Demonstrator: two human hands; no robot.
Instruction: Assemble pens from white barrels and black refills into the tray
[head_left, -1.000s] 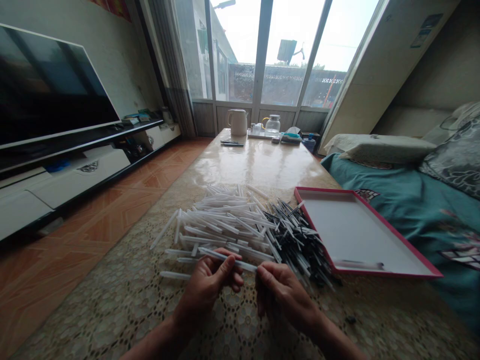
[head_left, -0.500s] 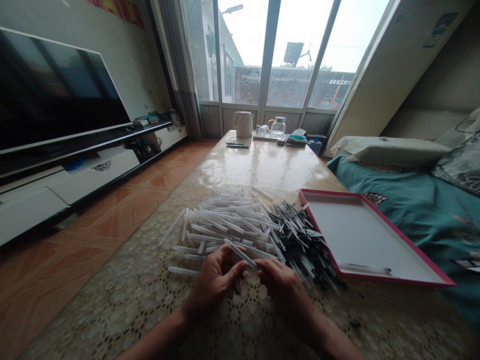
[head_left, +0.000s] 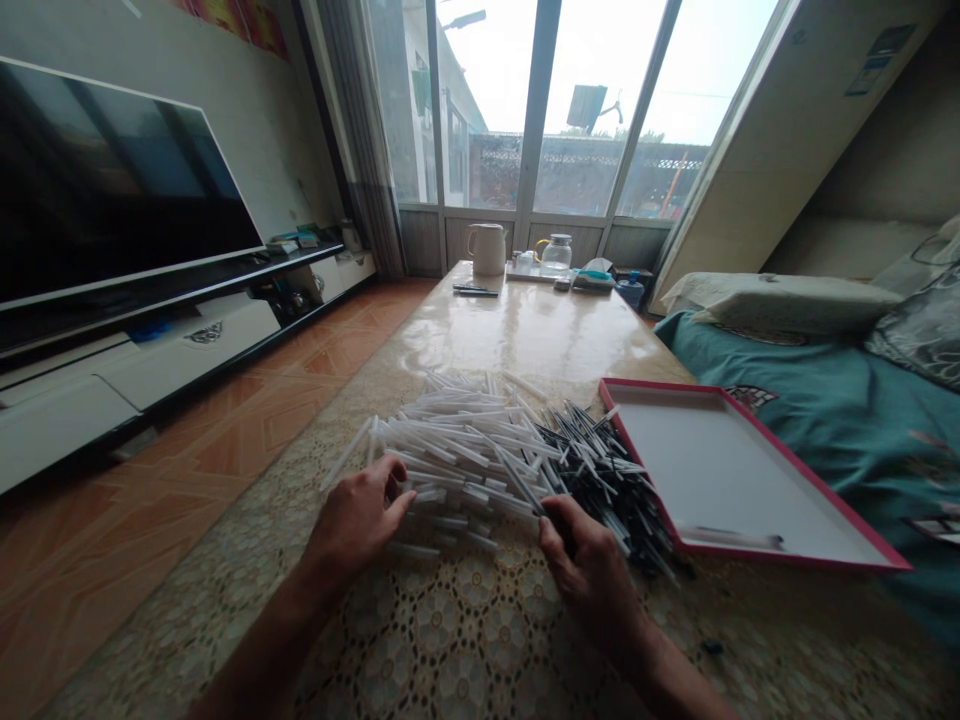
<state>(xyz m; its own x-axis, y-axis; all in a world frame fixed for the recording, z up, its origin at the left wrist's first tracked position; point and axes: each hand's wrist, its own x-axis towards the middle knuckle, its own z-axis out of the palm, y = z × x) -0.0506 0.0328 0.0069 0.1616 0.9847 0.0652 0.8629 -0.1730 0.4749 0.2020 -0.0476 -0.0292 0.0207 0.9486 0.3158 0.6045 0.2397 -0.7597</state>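
My right hand [head_left: 589,560] pinches the lower end of a slim pen [head_left: 519,478], a clear barrel with something dark inside, slanting up and left over the pile. My left hand [head_left: 356,525] hovers at the left edge of the heap of translucent white pen barrels [head_left: 450,440], thumb and fingers apart, with nothing visible between them. Just beyond my right hand lies a heap of dark pen refills [head_left: 600,460], some with clear tubes among them.
A shallow box lid with a pink rim [head_left: 750,450] lies at the right, one pen [head_left: 739,538] inside it. A small black piece [head_left: 711,648] rests on the patterned tabletop [head_left: 450,640]. Farther back stand a kettle [head_left: 488,250] and a glass jug [head_left: 556,253].
My left hand has let go of the pen and moved left to the white barrels. My right hand has shifted slightly right, keeping the pen.
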